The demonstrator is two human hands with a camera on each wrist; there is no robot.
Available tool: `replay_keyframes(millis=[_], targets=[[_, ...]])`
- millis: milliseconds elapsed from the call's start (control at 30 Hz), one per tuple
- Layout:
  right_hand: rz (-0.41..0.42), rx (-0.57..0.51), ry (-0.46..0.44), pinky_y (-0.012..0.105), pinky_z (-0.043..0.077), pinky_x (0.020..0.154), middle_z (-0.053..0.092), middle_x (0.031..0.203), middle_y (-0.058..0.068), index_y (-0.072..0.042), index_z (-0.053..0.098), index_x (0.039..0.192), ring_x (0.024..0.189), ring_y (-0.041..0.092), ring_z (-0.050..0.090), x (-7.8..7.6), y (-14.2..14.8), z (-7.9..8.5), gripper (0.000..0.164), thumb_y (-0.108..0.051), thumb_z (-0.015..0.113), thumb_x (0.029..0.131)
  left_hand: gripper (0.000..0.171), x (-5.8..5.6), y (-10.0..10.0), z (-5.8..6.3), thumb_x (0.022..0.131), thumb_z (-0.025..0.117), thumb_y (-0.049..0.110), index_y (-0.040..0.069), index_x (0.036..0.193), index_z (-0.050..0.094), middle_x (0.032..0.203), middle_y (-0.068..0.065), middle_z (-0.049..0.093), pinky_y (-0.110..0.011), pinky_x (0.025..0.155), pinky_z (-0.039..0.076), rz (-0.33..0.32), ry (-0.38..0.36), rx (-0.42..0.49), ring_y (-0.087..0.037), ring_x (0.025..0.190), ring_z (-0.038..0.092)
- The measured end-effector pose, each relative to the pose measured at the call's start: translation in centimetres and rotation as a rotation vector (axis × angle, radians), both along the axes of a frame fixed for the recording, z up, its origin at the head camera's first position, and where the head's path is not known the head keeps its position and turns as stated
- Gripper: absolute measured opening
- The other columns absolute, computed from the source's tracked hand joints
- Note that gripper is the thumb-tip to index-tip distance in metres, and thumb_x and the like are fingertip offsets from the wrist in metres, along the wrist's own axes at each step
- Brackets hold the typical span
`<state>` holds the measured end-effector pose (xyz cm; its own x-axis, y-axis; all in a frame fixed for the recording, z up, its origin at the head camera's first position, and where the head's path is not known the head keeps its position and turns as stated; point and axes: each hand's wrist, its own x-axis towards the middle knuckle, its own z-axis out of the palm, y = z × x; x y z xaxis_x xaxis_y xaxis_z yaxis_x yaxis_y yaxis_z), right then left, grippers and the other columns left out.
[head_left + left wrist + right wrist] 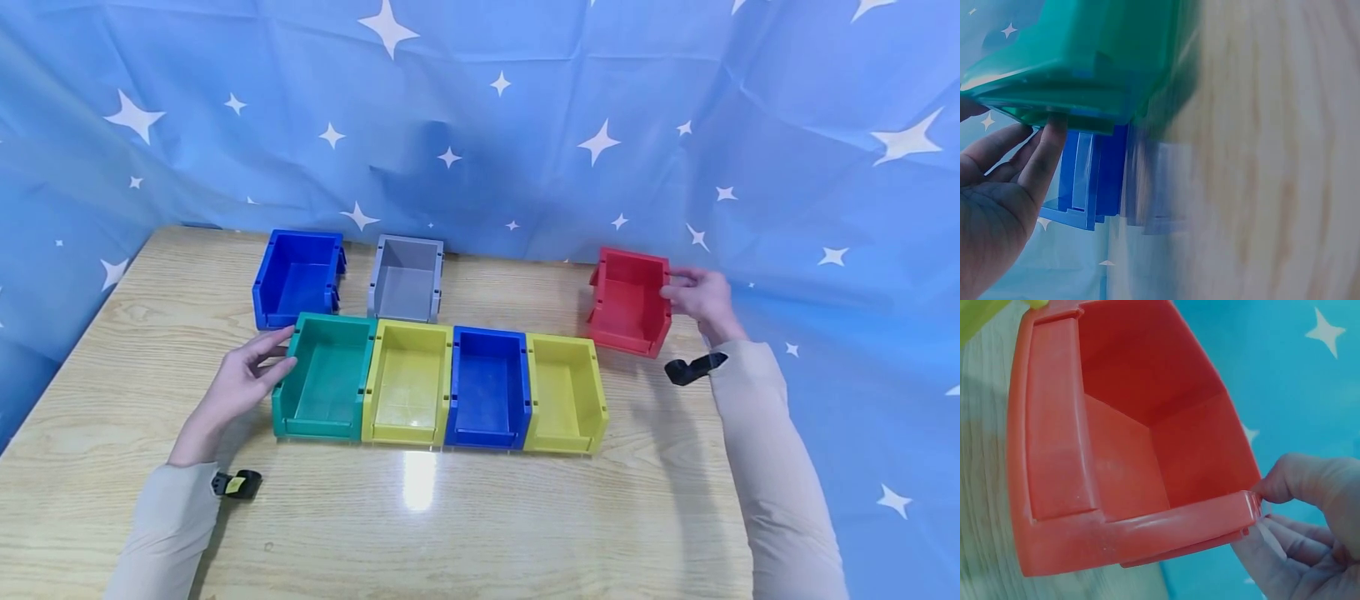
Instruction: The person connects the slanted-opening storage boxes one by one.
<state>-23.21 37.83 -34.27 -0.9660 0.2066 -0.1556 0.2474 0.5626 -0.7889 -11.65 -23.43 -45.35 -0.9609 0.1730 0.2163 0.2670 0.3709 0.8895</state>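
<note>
A green bin [330,379] forms the left end of a joined-up row, followed by a yellow bin [410,383], a blue bin [491,387] and another yellow bin [567,396]. My left hand [243,375] touches the green bin's left side with fingertips and thumb; some of the tips are hidden under its rim in the left wrist view. Beyond the row's right end is a red bin [630,300], turned at an angle. My right hand [703,300] pinches its right rim, thumb above and fingers below. Whether the red bin touches the table cannot be told.
Behind the row stand another blue bin [300,275] and a grey bin [407,279], near the table's back edge. A blue star-patterned cloth [487,117] hangs behind the wooden table [337,525] and along its right side.
</note>
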Motion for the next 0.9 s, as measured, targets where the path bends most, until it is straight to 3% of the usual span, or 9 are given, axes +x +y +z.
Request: replay_keyframes(millis=[400,700,900], targets=[[-0.005,0.061,-0.034,0.021,0.056,0.063,0.056,0.073,-0.018,0.005,0.038,0.139,0.064,0.003,0.062,2.9,2.8,1.2,0.060,-0.018,0.062,0.090,0.045,0.0,0.0,0.1,0.092,0.056,-0.001,-0.007,0.135,0.044,0.128,-0.025,0.048,-0.004,0.082,0.042,0.006,-0.020,-0.025,0.009,0.097,0.049],[0.070,0.139,-0.049,0.023,0.056,0.064,0.057,0.082,-0.015,0.005,0.037,0.139,0.070,0.004,0.060,6.6,3.5,1.2,0.060,-0.024,0.061,0.092,0.045,0.0,0.0,0.1,0.091,0.056,-0.003,-0.008,0.134,0.045,0.126,-0.026,0.049,-0.004,0.080,0.043,0.002,0.005,-0.017,0.010,0.096,0.050],[0.130,0.107,-0.027,0.022,0.056,0.062,0.061,0.082,-0.012,0.007,0.039,0.136,0.068,0.006,0.061,8.4,3.4,0.8,0.057,-0.020,0.062,0.091,0.045,0.1,0.1,0.1,0.091,0.056,-0.003,-0.008,0.134,0.045,0.126,-0.026,0.049,-0.004,0.080,0.043,0.001,0.011,-0.023,0.010,0.097,0.050]])
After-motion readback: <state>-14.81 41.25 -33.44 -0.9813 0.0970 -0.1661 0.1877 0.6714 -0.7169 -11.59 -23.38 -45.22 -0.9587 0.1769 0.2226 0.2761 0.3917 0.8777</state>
